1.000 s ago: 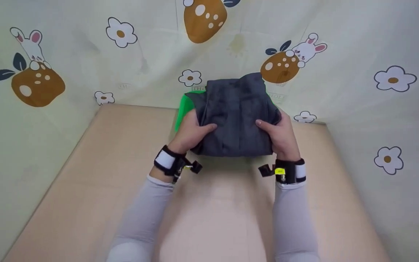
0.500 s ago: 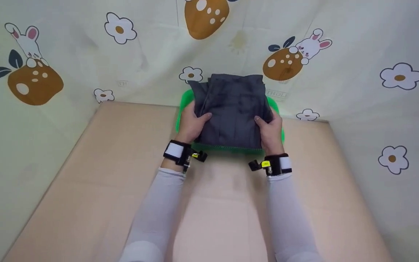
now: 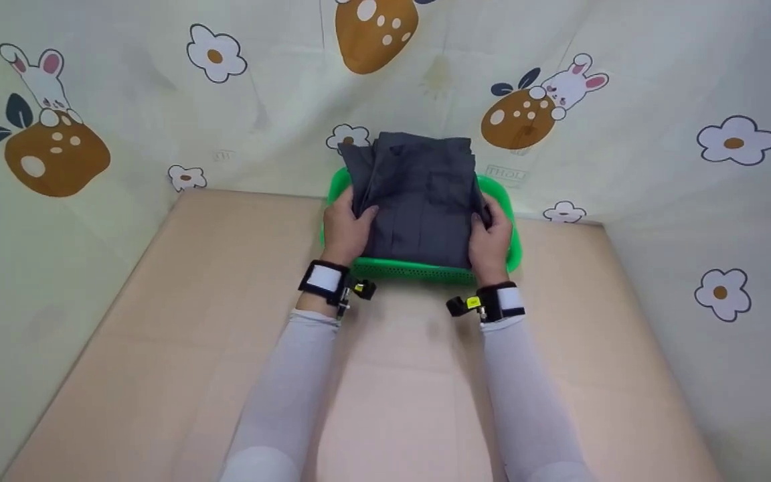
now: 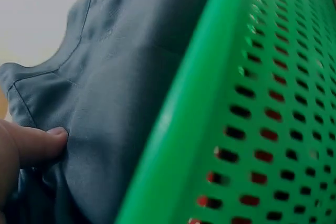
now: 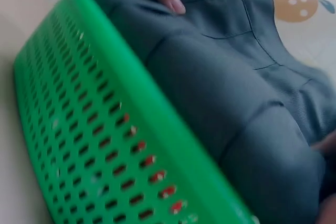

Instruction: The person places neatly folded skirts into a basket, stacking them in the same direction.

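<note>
A folded dark grey garment [image 3: 422, 214] with stitched seams lies in and over a green perforated basket [image 3: 419, 271], its back part rising above the far rim. My left hand [image 3: 347, 231] grips the garment's left side, thumb on top. On the opposite side my right hand [image 3: 491, 241] holds it the same way. Under the cloth the other fingers are hidden. Close up in the left wrist view, a thumb [image 4: 44, 142] presses the cloth beside the basket's rim. The right wrist view shows the garment [image 5: 210, 87] bulging over the basket rim [image 5: 142, 108].
Something red shows through the holes in the basket wall [image 5: 68, 114]. The basket stands on a beige surface [image 3: 392, 388] near the back. Pale cloth walls [image 3: 278, 134] printed with rabbits and flowers rise behind it and on both sides.
The garment has come down and back into the basket, with both hands still gripping it. The basket's front rim, hidden at first, now shows. My right hand has moved a little left.
</note>
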`<action>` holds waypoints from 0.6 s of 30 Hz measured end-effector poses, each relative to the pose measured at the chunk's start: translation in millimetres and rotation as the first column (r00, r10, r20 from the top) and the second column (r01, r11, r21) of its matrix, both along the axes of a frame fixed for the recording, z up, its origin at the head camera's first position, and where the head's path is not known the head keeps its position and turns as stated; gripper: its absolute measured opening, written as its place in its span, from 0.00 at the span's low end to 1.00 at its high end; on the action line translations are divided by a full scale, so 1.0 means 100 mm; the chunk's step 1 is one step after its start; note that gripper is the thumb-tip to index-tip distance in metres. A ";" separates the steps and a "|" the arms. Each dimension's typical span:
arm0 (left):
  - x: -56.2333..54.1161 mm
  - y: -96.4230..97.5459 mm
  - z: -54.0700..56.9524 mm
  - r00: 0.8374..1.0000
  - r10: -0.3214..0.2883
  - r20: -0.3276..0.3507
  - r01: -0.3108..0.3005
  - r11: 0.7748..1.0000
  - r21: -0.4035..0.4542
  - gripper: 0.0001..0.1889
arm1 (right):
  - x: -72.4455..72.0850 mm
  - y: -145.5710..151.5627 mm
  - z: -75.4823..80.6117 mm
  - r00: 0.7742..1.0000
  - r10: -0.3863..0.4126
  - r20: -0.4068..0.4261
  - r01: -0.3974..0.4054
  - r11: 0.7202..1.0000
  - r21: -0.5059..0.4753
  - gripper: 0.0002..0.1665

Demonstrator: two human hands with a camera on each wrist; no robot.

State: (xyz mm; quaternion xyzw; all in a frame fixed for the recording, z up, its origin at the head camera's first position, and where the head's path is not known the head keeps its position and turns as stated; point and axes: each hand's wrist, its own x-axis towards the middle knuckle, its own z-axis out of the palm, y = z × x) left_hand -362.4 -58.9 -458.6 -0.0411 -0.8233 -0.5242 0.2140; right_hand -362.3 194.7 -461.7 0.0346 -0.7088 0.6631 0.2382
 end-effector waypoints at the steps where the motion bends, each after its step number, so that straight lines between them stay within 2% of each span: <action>1: 0.00 -0.01 -0.01 1.000 0.014 0.007 -0.014 1.000 -0.013 0.24 | -0.01 0.01 -0.02 1.000 -0.025 0.013 0.025 0.999 0.032 0.28; 5: 0.01 -0.04 -0.03 0.999 0.049 0.023 -0.048 0.999 -0.017 0.31 | 0.01 0.04 -0.05 0.990 -0.119 0.071 0.105 0.979 0.176 0.32; 8: 0.02 -0.06 -0.03 0.999 0.044 0.029 -0.044 0.999 0.000 0.35 | 0.04 0.05 -0.03 0.987 -0.142 0.082 0.119 0.964 0.238 0.35; 14: 0.04 -0.08 -0.04 0.999 0.028 0.031 -0.027 0.999 -0.028 0.36 | 0.06 0.00 -0.02 0.992 -0.107 0.066 0.085 0.957 0.278 0.35; 18: 0.05 -0.07 -0.05 0.999 0.019 0.031 -0.017 0.999 -0.045 0.36 | 0.07 -0.05 -0.02 0.995 -0.057 0.083 0.036 0.971 0.237 0.34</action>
